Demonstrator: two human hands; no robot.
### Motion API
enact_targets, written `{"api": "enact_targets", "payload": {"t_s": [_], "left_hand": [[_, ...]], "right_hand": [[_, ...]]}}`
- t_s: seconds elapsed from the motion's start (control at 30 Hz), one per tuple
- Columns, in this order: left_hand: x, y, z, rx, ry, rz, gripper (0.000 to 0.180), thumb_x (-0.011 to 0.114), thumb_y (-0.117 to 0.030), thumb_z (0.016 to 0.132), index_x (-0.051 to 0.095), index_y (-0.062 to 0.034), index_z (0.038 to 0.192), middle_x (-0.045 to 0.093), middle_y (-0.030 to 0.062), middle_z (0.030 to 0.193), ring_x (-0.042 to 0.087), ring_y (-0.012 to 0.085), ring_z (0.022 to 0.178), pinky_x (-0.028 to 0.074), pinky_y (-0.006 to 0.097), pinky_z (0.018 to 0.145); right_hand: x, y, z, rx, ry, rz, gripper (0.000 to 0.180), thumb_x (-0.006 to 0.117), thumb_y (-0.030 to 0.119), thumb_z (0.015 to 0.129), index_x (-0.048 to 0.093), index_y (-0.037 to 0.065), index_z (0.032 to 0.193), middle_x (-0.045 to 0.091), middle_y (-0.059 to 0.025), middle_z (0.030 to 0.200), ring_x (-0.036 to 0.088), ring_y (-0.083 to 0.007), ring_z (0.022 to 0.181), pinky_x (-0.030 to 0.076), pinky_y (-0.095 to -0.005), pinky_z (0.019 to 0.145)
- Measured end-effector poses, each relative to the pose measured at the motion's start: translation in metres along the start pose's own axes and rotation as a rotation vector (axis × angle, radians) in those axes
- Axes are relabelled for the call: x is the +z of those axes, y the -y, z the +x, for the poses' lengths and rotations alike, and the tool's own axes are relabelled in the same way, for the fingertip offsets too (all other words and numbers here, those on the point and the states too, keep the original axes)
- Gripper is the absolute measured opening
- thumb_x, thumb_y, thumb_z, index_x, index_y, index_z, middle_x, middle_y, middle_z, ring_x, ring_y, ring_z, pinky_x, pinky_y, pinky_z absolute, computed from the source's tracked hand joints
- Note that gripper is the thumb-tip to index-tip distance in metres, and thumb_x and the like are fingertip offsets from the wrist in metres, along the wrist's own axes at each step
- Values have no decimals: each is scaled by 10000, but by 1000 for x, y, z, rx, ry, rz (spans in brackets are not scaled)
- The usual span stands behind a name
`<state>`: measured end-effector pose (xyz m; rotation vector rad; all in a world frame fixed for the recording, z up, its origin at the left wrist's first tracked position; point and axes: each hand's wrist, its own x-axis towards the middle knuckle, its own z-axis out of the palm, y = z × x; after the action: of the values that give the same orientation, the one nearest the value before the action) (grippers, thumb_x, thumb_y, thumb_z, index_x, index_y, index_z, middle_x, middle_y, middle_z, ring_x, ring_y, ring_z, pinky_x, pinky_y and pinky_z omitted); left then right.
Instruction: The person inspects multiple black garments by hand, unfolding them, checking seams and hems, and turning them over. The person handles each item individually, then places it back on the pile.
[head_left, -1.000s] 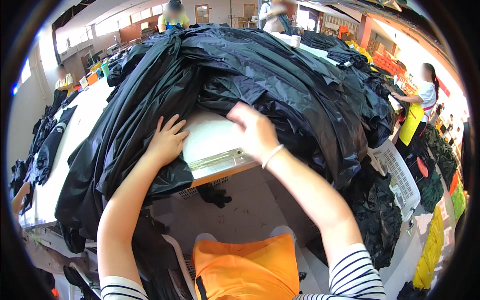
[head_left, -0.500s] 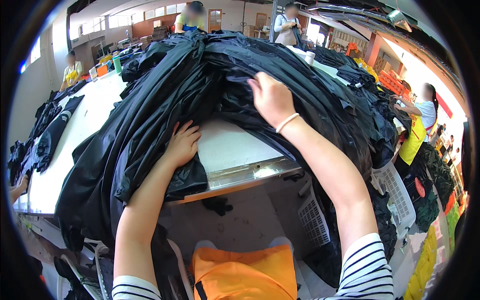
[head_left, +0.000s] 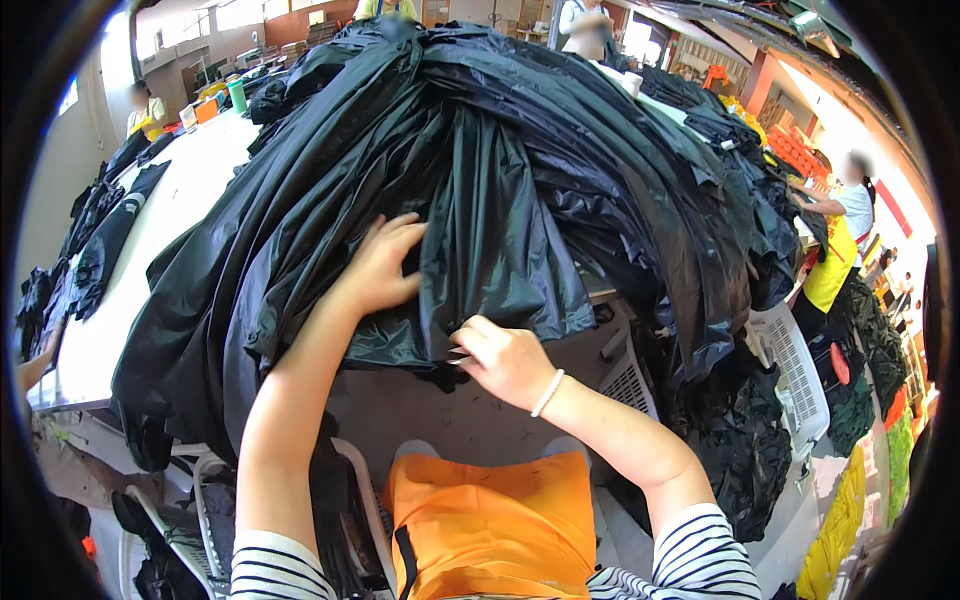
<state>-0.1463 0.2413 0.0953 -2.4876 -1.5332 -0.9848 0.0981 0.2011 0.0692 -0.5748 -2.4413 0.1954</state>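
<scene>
On the white table [head_left: 150, 230], the heaped black garment [head_left: 480, 200] drapes over the near edge — left hand [head_left: 380, 265] lies flat on it, right hand [head_left: 505, 360] pinches its hanging hem.

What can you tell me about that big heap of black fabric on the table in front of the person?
The big heap of glossy black fabric looks thin and slick, like nylon, creased into long folds. It is piled high on the white table and spills over the near edge and down the right side. The left hand lies flat on one draped sheet, while the right hand pinches that sheet's lower hem at the table's edge.
</scene>
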Motion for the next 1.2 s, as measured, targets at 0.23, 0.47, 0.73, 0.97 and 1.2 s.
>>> {"api": "enact_targets", "payload": {"t_s": [0.23,0.47,0.73,0.97,1.2], "left_hand": [[-37,-75,-70,55,240,131,552,625,-113,670,601,-102,1222,473,113,1409,388,324,1335,186,543,1143],[-28,-89,-66,-59,77,258,384,750,-341,746,656,-26,945,610,123,1198,498,302,1213,256,523,1104],[-28,-58,-53,-345,136,-489,181,562,-99,887,625,40,985,624,91,967,573,197,949,421,293,902],[-19,-103,-49,163,-133,281,360,606,133,646,545,-74,934,508,125,1193,489,339,1142,385,415,1004],[-11,-109,-49,89,-4,135,336,710,1,726,636,-85,1042,590,90,1124,527,283,1108,404,387,979]], "right_hand": [[-35,-2,-41,153,-313,35,450,725,49,743,611,128,1171,571,-83,1290,689,-242,849,565,-316,694],[-58,-63,-53,367,-308,224,131,698,76,819,686,22,938,685,-89,775,581,-136,563,453,-252,561],[-63,-90,-13,439,-359,356,144,710,101,819,613,-3,795,596,-54,642,522,-91,579,430,-252,563],[-44,-63,-5,291,-472,-134,111,649,78,818,539,77,825,601,-72,850,629,-320,711,503,-399,602],[-31,-58,6,274,-349,-53,47,655,102,831,629,67,814,603,-65,889,642,-288,714,516,-367,617]]}}
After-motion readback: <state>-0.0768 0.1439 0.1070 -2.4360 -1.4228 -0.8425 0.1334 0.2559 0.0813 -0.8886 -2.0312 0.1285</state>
